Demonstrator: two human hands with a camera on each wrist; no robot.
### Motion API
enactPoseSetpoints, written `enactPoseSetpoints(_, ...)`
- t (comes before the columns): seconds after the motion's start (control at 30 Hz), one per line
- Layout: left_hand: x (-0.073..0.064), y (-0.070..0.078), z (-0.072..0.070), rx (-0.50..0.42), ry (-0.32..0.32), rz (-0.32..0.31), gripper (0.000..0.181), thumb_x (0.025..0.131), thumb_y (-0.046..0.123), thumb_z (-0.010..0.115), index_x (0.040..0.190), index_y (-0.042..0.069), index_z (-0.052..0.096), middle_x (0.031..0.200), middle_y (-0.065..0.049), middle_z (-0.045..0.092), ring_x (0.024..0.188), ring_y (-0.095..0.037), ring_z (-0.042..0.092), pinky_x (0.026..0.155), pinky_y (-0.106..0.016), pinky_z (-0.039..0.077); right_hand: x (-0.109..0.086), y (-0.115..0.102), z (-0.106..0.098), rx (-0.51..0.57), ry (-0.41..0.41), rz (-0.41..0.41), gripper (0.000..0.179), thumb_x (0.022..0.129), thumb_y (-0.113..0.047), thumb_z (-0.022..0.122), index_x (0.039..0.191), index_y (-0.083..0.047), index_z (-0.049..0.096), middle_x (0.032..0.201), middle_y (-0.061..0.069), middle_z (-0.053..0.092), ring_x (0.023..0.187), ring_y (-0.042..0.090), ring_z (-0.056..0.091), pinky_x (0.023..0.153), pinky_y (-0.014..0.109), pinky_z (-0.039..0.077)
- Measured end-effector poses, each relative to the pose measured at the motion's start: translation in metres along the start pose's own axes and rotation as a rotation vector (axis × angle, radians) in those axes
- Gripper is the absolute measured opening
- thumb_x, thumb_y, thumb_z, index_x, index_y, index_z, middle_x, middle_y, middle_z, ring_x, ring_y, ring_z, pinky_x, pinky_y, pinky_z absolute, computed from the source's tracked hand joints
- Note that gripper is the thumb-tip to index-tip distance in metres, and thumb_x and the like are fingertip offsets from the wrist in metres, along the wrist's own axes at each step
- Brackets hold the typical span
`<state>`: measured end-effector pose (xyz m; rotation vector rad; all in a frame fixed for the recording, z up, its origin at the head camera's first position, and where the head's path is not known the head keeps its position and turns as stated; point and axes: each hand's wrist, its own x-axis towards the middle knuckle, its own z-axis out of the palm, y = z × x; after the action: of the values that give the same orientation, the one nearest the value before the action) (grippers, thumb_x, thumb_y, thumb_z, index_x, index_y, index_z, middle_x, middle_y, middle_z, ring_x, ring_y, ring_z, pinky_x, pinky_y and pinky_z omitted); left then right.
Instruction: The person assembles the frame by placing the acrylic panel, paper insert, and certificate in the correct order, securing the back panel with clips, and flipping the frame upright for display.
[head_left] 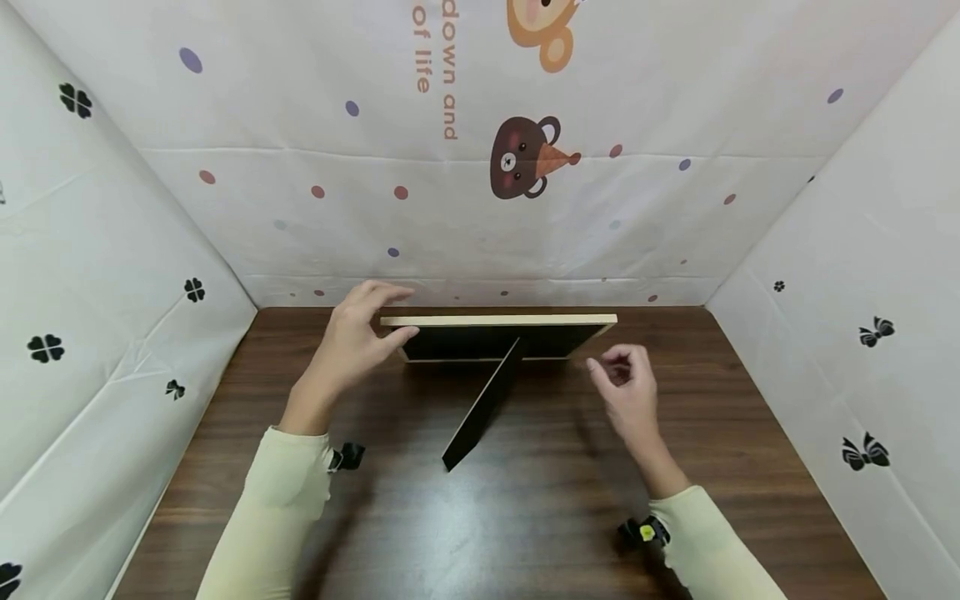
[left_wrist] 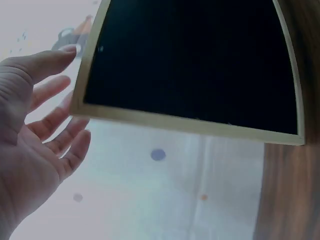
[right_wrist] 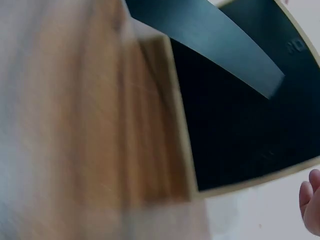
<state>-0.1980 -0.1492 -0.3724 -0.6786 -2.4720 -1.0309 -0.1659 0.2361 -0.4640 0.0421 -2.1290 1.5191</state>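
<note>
A picture frame (head_left: 457,342) with a pale wooden border and black back stands upright at the far side of the table, its back facing me. Its black easel leg (head_left: 483,408) is swung out and slants down towards me. My left hand (head_left: 347,337) is at the frame's upper left corner, thumb and fingers spread around it. In the left wrist view the left fingers (left_wrist: 76,150) lie close beside the pale border; contact cannot be told. Apart from the frame, to its right, my right hand (head_left: 630,396) has loosely bent fingers and holds nothing. The frame's front is hidden.
Under the frame is a dark brown wooden table (head_left: 450,533). A white printed cloth (head_left: 300,100) hangs close behind the frame, and similar cloth walls stand on the left and right. Each wrist wears a strap with a small black device (head_left: 348,456).
</note>
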Motion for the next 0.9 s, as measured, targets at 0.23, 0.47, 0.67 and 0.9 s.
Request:
enactPoseSetpoints(0.23,-0.012,-0.017,0.005,-0.085,0.133,-0.068,0.051,0.083,0.01,0.088,0.129,0.009,0.068,0.119,-0.013,0.065,0.105,-0.024,0.063,0.089,-0.03,0.052,0.024,-0.039,-0.018,0.07,-0.049,-0.133,0.041,0.089,0.013,0.07,0.125,0.019,0.052,0.121,0.025,0.052,0.108,0.015,0.056,0.092,0.02,0.048)
enactPoseSetpoints(0.47,-0.019,-0.023,0.024,-0.116,0.248,-0.126,0.03,0.085,0.008,0.086,0.112,0.007,0.074,0.107,-0.009,0.066,0.093,-0.025,0.068,0.079,-0.021,0.056,0.043,-0.048,-0.019,-0.033,-0.141,-0.215,0.03,0.094,0.009,0.068,0.123,0.013,0.064,0.117,0.026,0.06,0.101,0.004,0.062,0.089,0.011,0.052)
enactPoseSetpoints(0.67,-0.017,-0.022,0.031,-0.1,0.312,-0.134,0.02,0.086,0.009,0.084,0.104,0.005,0.076,0.101,-0.009,0.068,0.088,-0.023,0.072,0.074,-0.036,0.062,0.044,-0.047,-0.019,-0.061,-0.132,-0.235,0.021,0.093,0.011,0.069,0.113,0.014,0.067,0.107,0.023,0.062,0.097,-0.008,0.062,0.084,0.007,0.051)
enactPoseSetpoints(0.9,-0.009,-0.024,0.031,-0.053,0.333,-0.221,0.027,0.086,0.008,0.084,0.112,0.007,0.078,0.104,-0.014,0.06,0.094,-0.026,0.063,0.082,-0.035,0.059,0.042,-0.024,-0.022,-0.116,-0.178,-0.237,0.021,0.093,0.004,0.072,0.114,0.004,0.068,0.11,0.015,0.063,0.099,-0.009,0.062,0.083,0.006,0.051)
